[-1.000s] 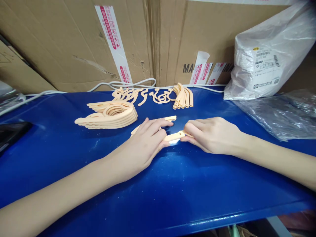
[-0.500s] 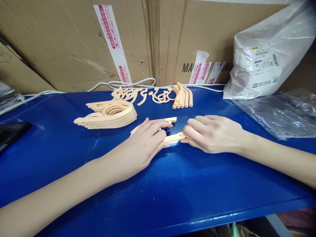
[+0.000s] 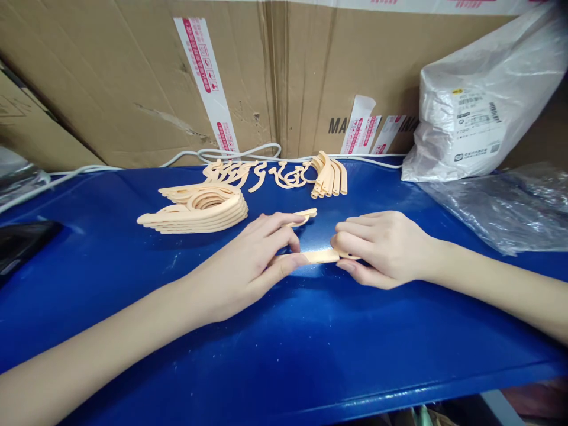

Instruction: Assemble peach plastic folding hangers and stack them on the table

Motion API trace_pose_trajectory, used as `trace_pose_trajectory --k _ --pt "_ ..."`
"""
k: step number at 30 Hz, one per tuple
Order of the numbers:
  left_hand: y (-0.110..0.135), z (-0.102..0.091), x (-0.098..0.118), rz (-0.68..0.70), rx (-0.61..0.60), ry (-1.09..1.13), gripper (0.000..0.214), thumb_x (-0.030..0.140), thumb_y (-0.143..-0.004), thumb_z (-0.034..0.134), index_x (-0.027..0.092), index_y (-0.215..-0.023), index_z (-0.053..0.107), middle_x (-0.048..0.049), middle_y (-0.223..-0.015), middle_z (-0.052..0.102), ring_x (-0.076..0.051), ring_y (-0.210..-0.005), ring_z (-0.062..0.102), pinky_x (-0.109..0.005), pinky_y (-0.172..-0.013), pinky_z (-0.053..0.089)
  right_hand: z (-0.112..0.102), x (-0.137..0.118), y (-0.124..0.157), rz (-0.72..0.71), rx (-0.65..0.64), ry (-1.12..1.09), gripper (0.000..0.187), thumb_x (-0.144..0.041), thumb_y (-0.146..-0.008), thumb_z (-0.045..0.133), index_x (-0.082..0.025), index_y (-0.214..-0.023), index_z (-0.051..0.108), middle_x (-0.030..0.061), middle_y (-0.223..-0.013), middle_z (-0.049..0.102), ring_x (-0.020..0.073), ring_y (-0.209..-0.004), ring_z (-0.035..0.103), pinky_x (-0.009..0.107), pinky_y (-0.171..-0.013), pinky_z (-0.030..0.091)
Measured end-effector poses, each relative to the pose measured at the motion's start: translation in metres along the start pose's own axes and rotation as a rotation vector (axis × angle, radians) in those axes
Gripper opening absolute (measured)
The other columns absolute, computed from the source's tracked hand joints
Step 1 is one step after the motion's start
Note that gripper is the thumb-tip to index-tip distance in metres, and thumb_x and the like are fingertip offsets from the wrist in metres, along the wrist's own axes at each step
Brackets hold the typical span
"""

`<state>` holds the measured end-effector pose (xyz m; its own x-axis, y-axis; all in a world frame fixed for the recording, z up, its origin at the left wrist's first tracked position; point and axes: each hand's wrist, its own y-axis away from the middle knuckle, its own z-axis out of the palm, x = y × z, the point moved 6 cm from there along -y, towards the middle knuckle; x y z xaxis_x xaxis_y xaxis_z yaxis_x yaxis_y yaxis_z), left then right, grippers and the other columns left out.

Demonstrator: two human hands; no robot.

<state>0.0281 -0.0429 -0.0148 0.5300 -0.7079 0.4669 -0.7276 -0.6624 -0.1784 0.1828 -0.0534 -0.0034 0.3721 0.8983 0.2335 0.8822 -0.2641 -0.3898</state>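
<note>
My left hand [image 3: 260, 254] grips a beige plastic hanger body [image 3: 323, 256], thumb along its near arm and fingers over the far arm. That far arm pokes out beyond the fingertips, and much of the body is hidden under the hand. At the near arm's right end, my right hand [image 3: 386, 249] is closed on a small curved beige piece [image 3: 350, 256], mostly covered by the fingers. The piece appears to touch the arm's end. Behind the left hand lies a neat stack of beige hanger bodies [image 3: 208, 222].
Along the back of the blue table [image 3: 275, 349] lie beige hooks [image 3: 260, 177] and several curved tube-like arms [image 3: 332, 180]. A white cable [image 3: 177, 155] runs before the cardboard boxes [image 3: 133, 77]. At right stand a plastic-wrapped package [image 3: 470, 118] and clear film [image 3: 506, 207]; a black object [image 3: 26, 245] lies left.
The near arm of the hanger body has swung slightly lower in view. My right hand has shifted a little right and down, and a curved piece now shows between its fingers and the arm's end.
</note>
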Motion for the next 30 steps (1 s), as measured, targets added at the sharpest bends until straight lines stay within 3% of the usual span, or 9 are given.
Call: trace_pose_trajectory --k 4,7,10,12,14,17,21,27,30 --pt "-0.001 -0.008 -0.013 -0.075 0.091 0.042 0.028 0.035 -0.102 0.036 0.021 -0.106 0.06 -0.0068 -0.138 0.053 -0.022 -0.134 0.044 -0.043 -0.113 0.034 -0.003 -0.013 -0.003 -0.002 -0.04 -0.194 0.029 -0.024 -0.099 0.031 -0.018 -0.082 0.053 0.0034 -0.073 0.055 0.0172 -0.064 0.044 0.031 -0.06 0.036" --pt "-0.001 -0.012 -0.024 -0.111 0.158 0.063 0.022 0.03 -0.096 0.048 0.019 -0.109 0.062 -0.0084 -0.136 0.054 -0.022 -0.131 0.048 -0.04 -0.11 0.038 -0.006 -0.025 -0.006 -0.009 -0.097 -0.328 0.018 -0.02 -0.097 0.038 -0.016 -0.095 0.056 0.01 -0.103 0.062 0.0219 -0.095 0.052 0.036 -0.083 0.041" --pt "-0.001 -0.015 -0.027 -0.09 0.219 0.03 0.026 0.025 -0.091 0.055 0.018 -0.114 0.065 -0.0087 -0.133 0.056 -0.021 -0.126 0.052 -0.037 -0.109 0.04 -0.009 -0.03 -0.008 0.006 -0.127 -0.396 0.017 -0.012 -0.093 0.044 -0.018 -0.102 0.057 0.0142 -0.131 0.052 0.0255 -0.122 0.043 0.041 -0.099 0.036" --pt "-0.001 -0.018 -0.026 -0.082 0.264 -0.007 0.028 0.023 -0.09 0.057 0.017 -0.117 0.064 -0.0089 -0.131 0.059 -0.02 -0.124 0.055 -0.036 -0.109 0.041 -0.008 -0.028 -0.007 0.049 -0.167 -0.425 0.018 -0.013 -0.092 0.044 -0.02 -0.101 0.059 0.0146 -0.135 0.047 0.0253 -0.12 0.045 0.041 -0.094 0.039" --pt "0.0 -0.018 -0.024 -0.078 0.301 -0.042 0.03 0.023 -0.091 0.057 0.015 -0.119 0.063 -0.0095 -0.129 0.06 -0.02 -0.121 0.057 -0.035 -0.107 0.043 -0.007 -0.026 -0.007 0.084 -0.185 -0.465 0.018 -0.018 -0.091 0.044 -0.02 -0.097 0.061 0.0135 -0.126 0.052 0.0247 -0.108 0.051 0.041 -0.086 0.041" --pt "0.001 -0.017 -0.021 -0.078 0.313 -0.098 0.029 0.023 -0.092 0.055 0.013 -0.119 0.062 -0.0102 -0.126 0.064 -0.021 -0.117 0.06 -0.036 -0.102 0.047 -0.008 -0.023 -0.007 0.119 -0.137 -0.52 0.018 -0.031 -0.091 0.05 -0.019 -0.086 0.063 0.0105 -0.106 0.058 0.0215 -0.091 0.055 0.038 -0.08 0.044" --pt "0.004 -0.016 -0.018 -0.083 0.305 -0.178 0.03 0.024 -0.092 0.056 0.013 -0.118 0.064 -0.0101 -0.121 0.068 -0.023 -0.109 0.064 -0.037 -0.094 0.052 -0.008 -0.023 -0.006 0.192 -0.073 -0.574 0.033 -0.049 -0.084 0.067 -0.017 -0.079 0.063 0.0092 -0.105 0.059 0.0169 -0.086 0.058 0.03 -0.073 0.048" --pt "0.006 -0.016 -0.014 -0.043 0.312 -0.268 0.03 0.024 -0.092 0.055 0.012 -0.117 0.066 -0.0093 -0.115 0.072 -0.023 -0.099 0.069 -0.036 -0.086 0.055 -0.007 -0.032 -0.002 0.206 -0.078 -0.656 0.017 -0.032 -0.085 0.067 -0.017 -0.093 0.062 0.0109 -0.121 0.057 0.0157 -0.093 0.064 0.027 -0.076 0.054" --pt "0.005 -0.015 -0.013 -0.045 0.299 -0.291 0.029 0.024 -0.092 0.054 0.013 -0.115 0.067 -0.0079 -0.115 0.072 -0.023 -0.098 0.07 -0.035 -0.083 0.056 -0.005 -0.034 -0.001 0.209 -0.114 -0.631 0.024 -0.02 -0.081 0.065 -0.018 -0.103 0.057 0.0092 -0.13 0.055 0.0154 -0.094 0.065 0.026 -0.076 0.054"
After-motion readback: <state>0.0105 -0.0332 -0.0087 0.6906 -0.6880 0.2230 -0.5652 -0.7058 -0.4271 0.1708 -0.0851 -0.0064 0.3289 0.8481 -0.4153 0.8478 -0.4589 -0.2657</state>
